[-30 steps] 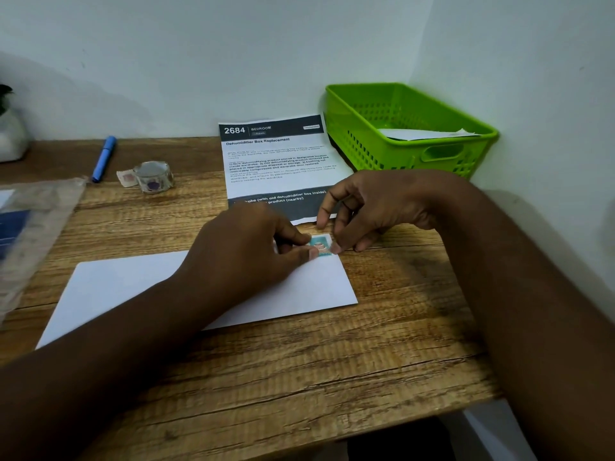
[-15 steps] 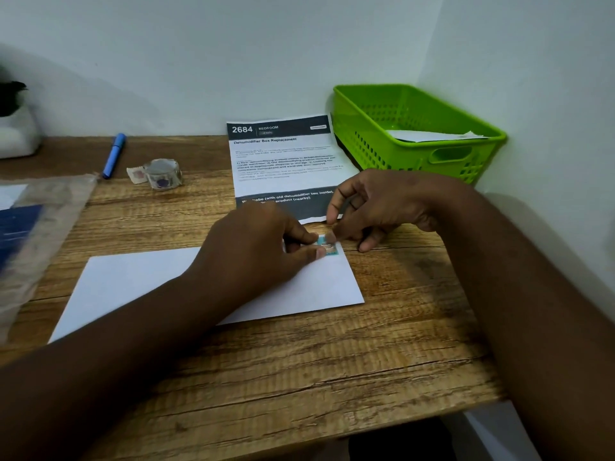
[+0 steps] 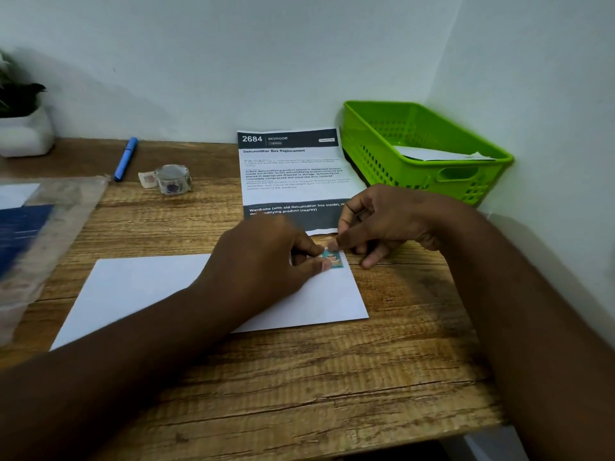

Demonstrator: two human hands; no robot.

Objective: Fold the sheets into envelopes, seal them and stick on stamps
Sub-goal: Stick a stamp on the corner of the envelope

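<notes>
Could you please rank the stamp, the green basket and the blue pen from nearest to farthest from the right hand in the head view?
From the right hand:
1. stamp, at its fingertips, on the envelope's corner.
2. green basket, just behind, against the wall.
3. blue pen, far left, at the back.

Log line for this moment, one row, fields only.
step: stamping | stamp: top right corner of envelope | left hand: pressing stamp | right hand: fingertips on stamp | basket: holds paper

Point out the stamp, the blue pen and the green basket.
stamp point(image 3: 333, 258): head view, on its printed face between the fingertips of both hands.
blue pen point(image 3: 125, 159): head view, middle of its barrel.
green basket point(image 3: 419, 176): head view, on its slotted front wall.
</notes>
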